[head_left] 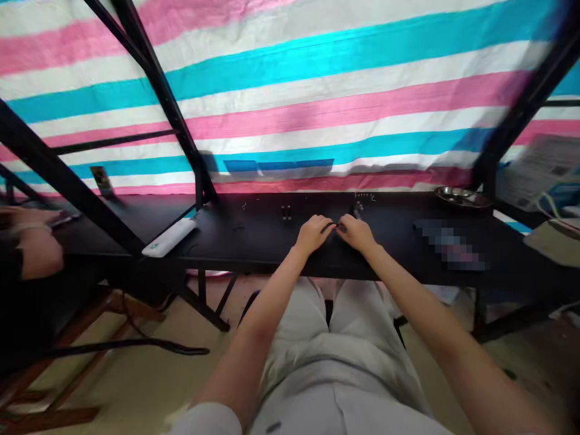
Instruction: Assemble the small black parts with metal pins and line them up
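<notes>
At the far left, a co-worker's forearm (40, 248) lay at the black table (244, 248), with a small upright box (101, 180) beyond it. Next came a white oblong device (169, 237) with a teal mark, too small to read, then a few tiny bits (243, 206) and two dark parts (286, 212) side by side, light at their ends. At the centre, the left hand (312, 233) and right hand (356, 232) met, fingertips of both pinched on a small dark piece (336, 225) just above the tabletop. That piece seemed midway through handling; the paired parts might have been finished or waiting, which could not be told. Just behind the right hand lay a cluster of metal bits (358, 209) and a row of tiny pins (364, 195), apparently unused. Farther right were a pixelated object (451, 244), a shiny metal dish (463, 197) and a clear bag (541, 172) whose printing was illegible.
</notes>
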Available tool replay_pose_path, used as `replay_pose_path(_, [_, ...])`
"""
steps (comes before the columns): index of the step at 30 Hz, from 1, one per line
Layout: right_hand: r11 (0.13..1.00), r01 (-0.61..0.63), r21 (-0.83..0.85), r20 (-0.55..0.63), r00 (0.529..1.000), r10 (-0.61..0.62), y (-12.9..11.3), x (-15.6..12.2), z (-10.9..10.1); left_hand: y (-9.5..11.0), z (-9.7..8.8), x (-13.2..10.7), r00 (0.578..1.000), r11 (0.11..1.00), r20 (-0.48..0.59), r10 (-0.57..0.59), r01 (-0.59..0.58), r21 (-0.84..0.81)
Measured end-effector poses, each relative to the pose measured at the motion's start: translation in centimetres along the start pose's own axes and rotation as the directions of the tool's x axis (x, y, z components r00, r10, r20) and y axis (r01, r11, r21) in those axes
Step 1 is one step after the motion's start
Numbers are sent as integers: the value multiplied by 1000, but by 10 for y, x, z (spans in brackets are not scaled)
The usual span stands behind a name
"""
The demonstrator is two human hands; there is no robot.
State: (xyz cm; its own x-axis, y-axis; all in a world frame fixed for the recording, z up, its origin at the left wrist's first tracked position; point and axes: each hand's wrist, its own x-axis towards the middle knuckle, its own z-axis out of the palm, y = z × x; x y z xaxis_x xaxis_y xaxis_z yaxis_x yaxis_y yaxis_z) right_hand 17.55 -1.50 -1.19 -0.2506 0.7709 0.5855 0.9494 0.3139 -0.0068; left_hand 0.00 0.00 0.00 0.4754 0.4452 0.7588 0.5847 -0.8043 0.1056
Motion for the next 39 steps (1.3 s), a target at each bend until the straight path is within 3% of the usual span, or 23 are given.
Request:
replay_pose_path(18, [995, 34, 94, 80, 996, -41, 0, 4, 1, 1, 2, 1, 1000, 1000, 16, 0, 0, -17])
replay_pose_path(25, [969, 17, 248, 70, 997, -36, -4, 5, 1, 1, 3, 2, 997, 993, 8, -74, 74, -95])
replay_pose_path(27, [946, -1, 324, 38, 999, -12, -6, 7, 1, -2, -1, 3, 989, 977, -43, -139, 130, -168])
replay_pose_path(29, [910, -33, 414, 12, 999, 31, -7, 10, 3, -9, -8, 5, 947, 936, -156, -282, 235, -263])
replay_pose_path(33, [811, -135, 570, 73, 991, 114, -9, 21, 14, -33, -29, 6, 723, 776, -346, -598, 414, -476])
replay_pose_path(36, [764, -209, 610, 177, 976, 126, -15, 34, 26, -54, -45, -1, 598, 707, -406, -691, 443, -552])
replay_pose_path(39, [771, -228, 594, 214, 969, 122, -28, 52, 37, -67, -51, -8, 527, 658, -408, -746, 487, -574])
